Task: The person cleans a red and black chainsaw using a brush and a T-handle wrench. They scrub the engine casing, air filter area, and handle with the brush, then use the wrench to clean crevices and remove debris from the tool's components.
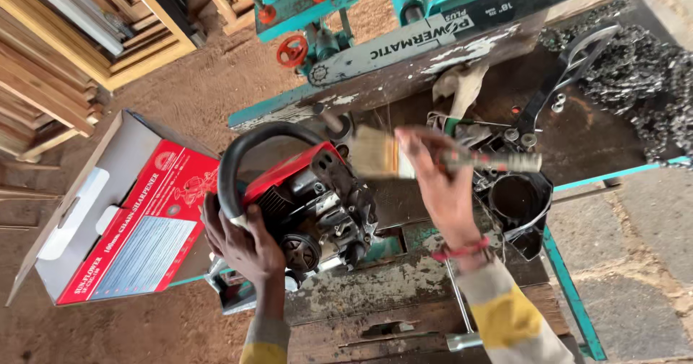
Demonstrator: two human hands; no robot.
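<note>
While the left hand (242, 241) grips the black loop handle of the one red saw body (303, 198), fingers closed round it, the right hand (440, 183) pinches a single paintbrush (390, 156), bristles just above the engine. The saw sits near the bench's (375, 292) front edge, with little free room beside it. Past the brush lie one black cover (523, 205) and one guide bar (433, 35); a chain heap (635, 75) fills the far corner. Left of the grip, one open red-and-white box (130, 219) stands on the dirt, a pale blue label panel on its face.
</note>
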